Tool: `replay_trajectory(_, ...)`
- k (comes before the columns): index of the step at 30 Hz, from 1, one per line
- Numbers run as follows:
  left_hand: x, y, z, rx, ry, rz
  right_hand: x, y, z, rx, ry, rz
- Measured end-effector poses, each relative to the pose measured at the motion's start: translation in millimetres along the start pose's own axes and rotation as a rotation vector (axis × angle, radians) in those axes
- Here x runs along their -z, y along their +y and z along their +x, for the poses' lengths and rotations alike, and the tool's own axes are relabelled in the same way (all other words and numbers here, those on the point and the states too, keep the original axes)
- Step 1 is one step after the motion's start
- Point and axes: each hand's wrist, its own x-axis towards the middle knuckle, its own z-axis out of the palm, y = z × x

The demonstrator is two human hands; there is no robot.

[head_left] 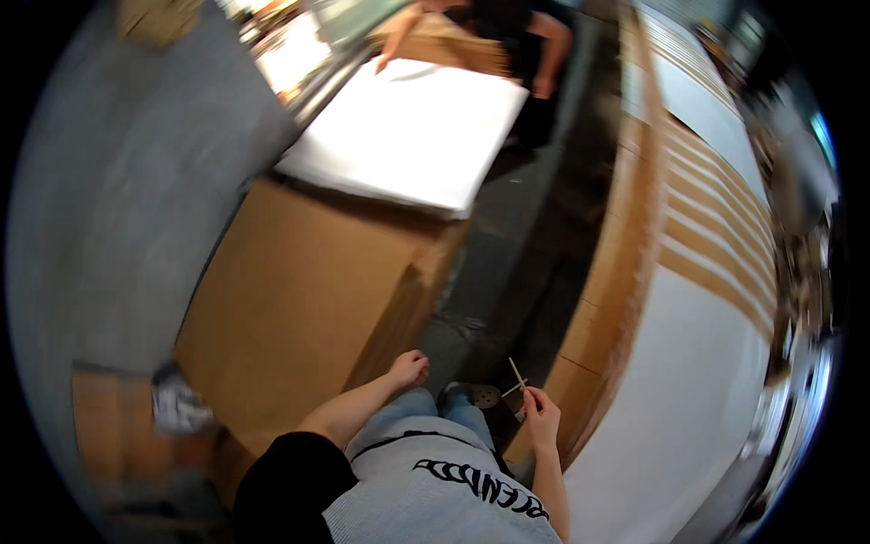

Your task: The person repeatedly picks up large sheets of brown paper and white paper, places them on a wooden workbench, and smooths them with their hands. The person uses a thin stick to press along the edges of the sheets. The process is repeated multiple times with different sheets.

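Room: from my remote seat I am seeing blurred clutter filling the far right and brightness glaring at far left.
Floor: one grey floor [127, 199] is spreading left and running as a darker aisle through the middle.
Bench: one long bench [589, 335] is stretching near to far on the right, carrying white sheeting [671, 390] and brown stripes, too blurred for me to count.
Brown stack: one block of brown board [281, 281] is standing left of the aisle.
White sheets: one pile [408, 136] is lying at the brown stack's far end.
Co-worker: one person [494, 27] in dark clothing is standing beyond the pile, one hand reaching its far edge.
Hands: two of mine are showing; the left hand [410, 367] is curling narrow near the brown stack, the right hand [542, 415] is pinching pale sticks near the bench.
Sticks: two thin pale sticks [517, 373] are apparently crossing at my right fingertips, above the aisle.
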Motion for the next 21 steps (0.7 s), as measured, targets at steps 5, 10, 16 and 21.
replay_trajectory(5,36.3,-58.3,-71.1,-0.028,-0.011,-0.219,-82.0,-3.9,-6.3,0.083,-0.279,-0.185)
replay_trajectory(10,89.0,-144.6,-163.8,-0.074,0.334,-0.197,-177.8,-10.3,-27.7,0.442,-0.606,-0.406)
replay_trajectory(16,120.2,-287.2,-235.4,-0.086,0.919,-0.460,-323.3,-45.8,-83.1,0.814,-1.034,-0.699)
replay_trajectory(21,91.4,-314.5,-283.4,0.061,1.119,-0.780,-419.8,-89.7,-121.9,1.112,-1.128,-1.059)
